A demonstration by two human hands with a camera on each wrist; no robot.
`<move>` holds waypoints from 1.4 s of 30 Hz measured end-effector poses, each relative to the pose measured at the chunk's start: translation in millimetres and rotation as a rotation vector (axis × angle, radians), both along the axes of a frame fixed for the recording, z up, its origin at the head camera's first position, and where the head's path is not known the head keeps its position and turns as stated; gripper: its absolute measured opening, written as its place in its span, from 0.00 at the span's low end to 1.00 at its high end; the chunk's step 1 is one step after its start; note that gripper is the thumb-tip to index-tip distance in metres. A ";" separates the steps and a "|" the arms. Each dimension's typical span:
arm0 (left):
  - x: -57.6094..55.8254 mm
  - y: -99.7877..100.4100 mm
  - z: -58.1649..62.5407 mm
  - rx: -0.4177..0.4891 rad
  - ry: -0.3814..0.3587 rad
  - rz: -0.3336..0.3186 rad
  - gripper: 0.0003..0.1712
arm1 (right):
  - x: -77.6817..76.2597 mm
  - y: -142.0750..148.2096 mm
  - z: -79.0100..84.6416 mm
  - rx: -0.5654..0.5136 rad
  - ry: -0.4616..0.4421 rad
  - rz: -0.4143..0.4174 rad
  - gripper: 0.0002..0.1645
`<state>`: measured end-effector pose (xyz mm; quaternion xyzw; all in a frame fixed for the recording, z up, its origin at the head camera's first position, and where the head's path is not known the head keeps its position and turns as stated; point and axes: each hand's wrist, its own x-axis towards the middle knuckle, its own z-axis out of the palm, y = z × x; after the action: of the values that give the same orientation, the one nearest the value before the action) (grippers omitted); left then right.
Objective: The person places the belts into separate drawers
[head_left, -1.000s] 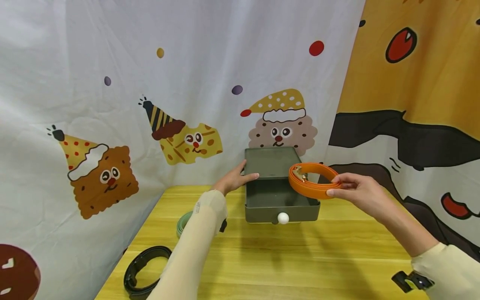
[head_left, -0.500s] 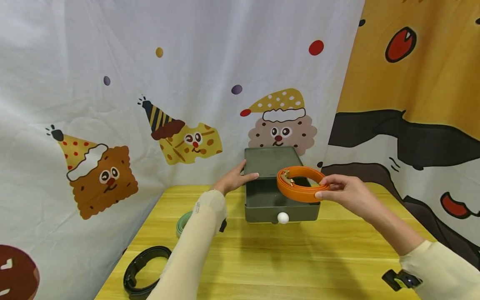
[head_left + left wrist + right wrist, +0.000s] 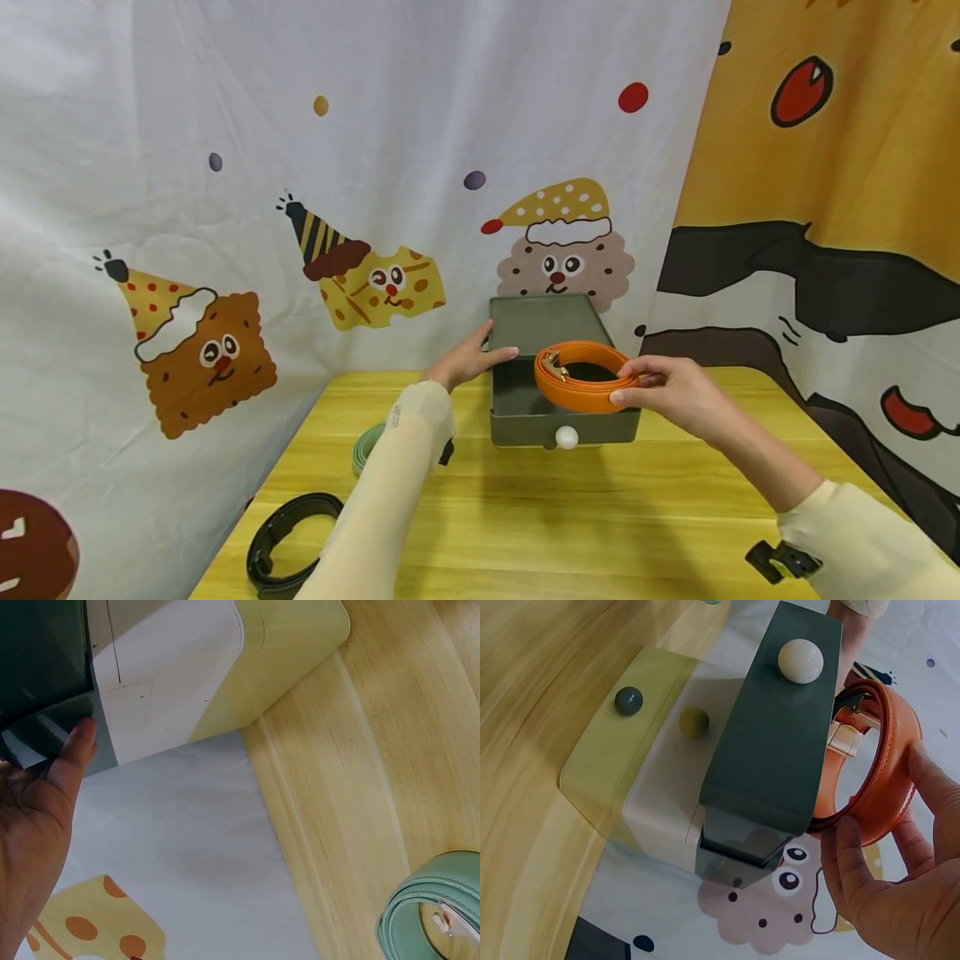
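My right hand (image 3: 675,396) pinches a coiled orange belt (image 3: 573,397) with a gold buckle by its right side. The belt hangs over the pulled-out top drawer (image 3: 517,429) of a small cabinet; in the right wrist view, the coil (image 3: 900,739) overlaps the upper edge of the dark green drawer front (image 3: 776,742). My left hand (image 3: 467,360) rests with straight fingers against the left side of the cabinet's green top (image 3: 551,323). In the left wrist view, part of that hand (image 3: 41,817) lies along the green corner.
Below the green drawer are a white drawer (image 3: 664,795) and a yellow one (image 3: 604,761), each with a round knob. A coiled green belt (image 3: 420,892) and a coiled black belt (image 3: 273,533) lie on the wooden table (image 3: 525,533), left of the cabinet. A printed curtain (image 3: 420,108) hangs behind.
My right hand has moved left and slightly down with the orange belt, from the drawer's right side to over its opening. My left hand has stayed in place.
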<state>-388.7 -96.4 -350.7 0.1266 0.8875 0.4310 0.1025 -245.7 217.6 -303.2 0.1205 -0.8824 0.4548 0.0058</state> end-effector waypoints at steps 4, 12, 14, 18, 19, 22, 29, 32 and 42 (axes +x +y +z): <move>0.6 0.8 0.4 -0.010 -0.001 0.005 0.61 | -0.6 -4.2 -2.0 0.000 0.002 0.011 0.26; 1.1 1.0 1.0 -0.017 -0.005 0.007 0.61 | -1.9 -11.6 -5.3 -0.006 -0.009 0.018 0.26; 1.1 0.9 0.9 -0.015 -0.004 0.005 0.61 | -2.5 -12.8 -6.1 -0.012 -0.014 0.019 0.26; 0.2 1.0 -0.4 -0.007 -0.003 0.002 0.61 | -3.3 -14.5 -6.9 -0.016 -0.016 0.023 0.25; -0.1 1.0 -0.9 -0.007 -0.002 0.002 0.61 | -3.5 -14.7 -7.2 -0.018 -0.017 0.025 0.25; -0.4 0.9 -1.4 -0.004 -0.004 0.002 0.60 | -4.0 -15.9 -7.8 -0.026 -0.020 0.034 0.24; 1.3 0.5 -0.4 -0.010 0.001 -0.003 0.61 | -5.3 -18.3 -9.3 -0.051 -0.037 0.058 0.22; 1.7 0.4 -0.3 -0.007 -0.003 -0.002 0.61 | -6.6 -18.5 -9.5 -0.047 -0.042 0.057 0.22; 0.8 -0.1 -0.9 -0.003 -0.006 0.006 0.61 | -10.9 -22.4 -10.1 -0.028 -0.059 0.062 0.23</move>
<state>-387.8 -96.5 -351.6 0.1228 0.8881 0.4305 0.1040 -256.6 195.2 -313.2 0.1345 -0.8715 0.4704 -0.0326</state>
